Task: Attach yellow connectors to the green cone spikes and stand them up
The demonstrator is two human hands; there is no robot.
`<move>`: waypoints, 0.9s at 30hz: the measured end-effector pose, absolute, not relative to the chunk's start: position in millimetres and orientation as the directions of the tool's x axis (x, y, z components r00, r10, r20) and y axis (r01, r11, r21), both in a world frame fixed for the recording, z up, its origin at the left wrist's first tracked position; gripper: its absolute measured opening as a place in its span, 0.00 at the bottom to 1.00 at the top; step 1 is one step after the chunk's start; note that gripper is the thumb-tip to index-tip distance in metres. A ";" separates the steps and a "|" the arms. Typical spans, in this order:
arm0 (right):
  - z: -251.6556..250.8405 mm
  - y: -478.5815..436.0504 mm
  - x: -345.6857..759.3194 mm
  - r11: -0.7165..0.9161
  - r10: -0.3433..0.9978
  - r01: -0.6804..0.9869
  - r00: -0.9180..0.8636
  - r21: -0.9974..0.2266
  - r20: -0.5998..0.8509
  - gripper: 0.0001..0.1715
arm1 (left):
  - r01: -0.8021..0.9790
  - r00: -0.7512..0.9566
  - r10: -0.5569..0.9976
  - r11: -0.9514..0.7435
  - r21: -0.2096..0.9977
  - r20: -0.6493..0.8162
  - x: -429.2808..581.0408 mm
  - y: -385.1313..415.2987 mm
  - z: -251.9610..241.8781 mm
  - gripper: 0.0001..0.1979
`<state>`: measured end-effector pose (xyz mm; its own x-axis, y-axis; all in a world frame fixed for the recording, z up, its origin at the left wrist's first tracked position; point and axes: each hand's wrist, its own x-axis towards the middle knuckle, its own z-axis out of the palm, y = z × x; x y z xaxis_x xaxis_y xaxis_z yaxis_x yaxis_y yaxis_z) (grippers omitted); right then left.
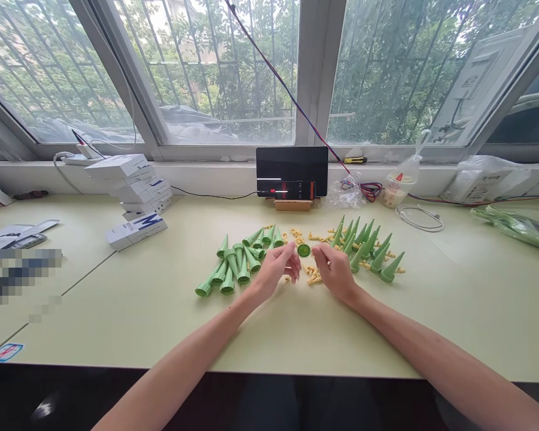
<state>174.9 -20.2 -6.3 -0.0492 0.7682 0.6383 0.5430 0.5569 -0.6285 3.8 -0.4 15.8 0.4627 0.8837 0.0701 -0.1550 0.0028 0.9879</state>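
Observation:
A green cone-shaped spike (pixel 304 250) shows its round open end between my hands; whether either hand touches it is unclear. My left hand (pixel 276 269) is just left of it, fingers loosely bent and apart, with nothing visible in them. On the other side, my right hand (pixel 335 269) has its fingers curled in a pinch, and what they hold, if anything, is hidden. Several green spikes (pixel 230 260) lie heaped beside my left hand. Past my right hand stand several upright green spikes (pixel 379 258) with yellow pieces at their bases. Small yellow plastic pieces (pixel 313 275) lie scattered between the hands.
A phone (pixel 295 190) leans before a dark screen (pixel 291 163) at the window. White boxes (pixel 137 230) are stacked at the left. Toward the back right are a bagged cup (pixel 396 188), a coiled white cable (pixel 418 217) and a green plastic packet (pixel 516 227).

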 end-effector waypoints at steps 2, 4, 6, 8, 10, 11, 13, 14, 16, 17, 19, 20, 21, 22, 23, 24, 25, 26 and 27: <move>-5.2 -20.8 174.3 0.567 0.769 0.538 -0.074 -0.624 0.635 0.22 | -0.169 0.491 0.870 0.042 0.985 0.047 3.8 0.7 13.8 0.26; -4.4 -21.4 173.9 0.569 0.772 0.533 -0.083 -0.626 0.630 0.22 | -0.177 0.513 0.858 0.066 0.982 0.035 3.6 1.1 13.3 0.25; -4.1 -21.8 173.7 0.566 0.776 0.533 -0.087 -0.629 0.624 0.22 | -0.187 0.530 0.848 0.089 0.978 0.024 3.2 1.0 14.1 0.23; -4.6 -22.0 173.6 0.565 0.776 0.537 -0.088 -0.627 0.624 0.22 | -0.198 0.551 0.834 0.109 0.974 0.019 2.5 0.8 15.3 0.22; -5.7 -21.8 173.6 0.568 0.773 0.538 -0.090 -0.622 0.628 0.22 | -0.205 0.568 0.822 0.119 0.972 0.020 1.8 0.5 16.2 0.21; -6.3 -21.7 173.6 0.569 0.772 0.538 -0.090 -0.622 0.629 0.22 | -0.204 0.574 0.819 0.121 0.972 0.019 1.6 0.4 16.6 0.20; -7.5 -21.5 173.6 0.568 0.774 0.535 -0.089 -0.626 0.627 0.22 | -0.192 0.578 0.816 0.123 0.974 0.011 1.2 0.3 16.9 0.20; -8.0 -21.4 173.6 0.564 0.777 0.535 -0.086 -0.629 0.623 0.22 | -0.184 0.578 0.816 0.122 0.975 0.007 0.9 0.2 16.9 0.20; -8.7 -21.2 173.6 0.552 0.785 0.534 -0.075 -0.640 0.614 0.22 | -0.165 0.579 0.815 0.111 0.980 0.005 0.3 0.2 16.7 0.20; -9.0 -21.1 173.5 0.545 0.791 0.534 -0.069 -0.647 0.608 0.22 | -0.154 0.582 0.813 0.102 0.983 0.007 -0.2 0.2 16.4 0.20; -9.7 -20.6 173.6 0.532 0.799 0.532 -0.058 -0.659 0.599 0.23 | -0.132 0.591 0.806 0.078 0.988 0.015 -1.2 0.1 15.9 0.19; -10.1 -20.3 173.6 0.529 0.801 0.530 -0.054 -0.663 0.596 0.23 | -0.124 0.596 0.803 0.065 0.990 0.022 -1.7 0.0 15.8 0.19; -10.6 -19.9 173.7 0.527 0.802 0.529 -0.052 -0.665 0.595 0.23 | -0.118 0.599 0.800 0.049 0.992 0.031 -2.1 -0.2 15.7 0.18; -11.0 -19.5 173.8 0.526 0.802 0.528 -0.049 -0.666 0.595 0.23 | -0.111 0.600 0.799 0.033 0.993 0.041 -2.4 -0.5 15.7 0.18; -11.5 -19.1 174.0 0.525 0.803 0.528 -0.048 -0.667 0.594 0.23 | -0.103 0.598 0.800 0.014 0.995 0.051 -2.6 -0.9 15.9 0.18; -12.0 -18.7 174.1 0.524 0.804 0.527 -0.046 -0.669 0.593 0.23 | -0.092 0.595 0.801 -0.006 0.996 0.060 -2.7 -1.4 16.2 0.17; -12.3 -18.5 174.3 0.523 0.805 0.526 -0.044 -0.671 0.592 0.23 | -0.078 0.591 0.804 -0.027 0.997 0.068 -2.6 -2.0 16.5 0.17; -12.6 -18.3 174.4 0.521 0.805 0.525 -0.042 -0.672 0.591 0.23 | -0.063 0.586 0.807 -0.048 0.997 0.077 -2.6 -2.5 16.8 0.17; -12.8 -18.3 174.5 0.520 0.806 0.524 -0.040 -0.674 0.591 0.23 | -0.051 0.581 0.809 -0.071 0.996 0.087 -2.5 -2.9 17.0 0.18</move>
<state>174.5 -18.3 -12.8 -0.0405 0.8058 0.5908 0.5244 0.5204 -0.6739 -2.5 -2.9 17.0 0.5813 0.8090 0.0872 -0.0506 -0.0710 0.9962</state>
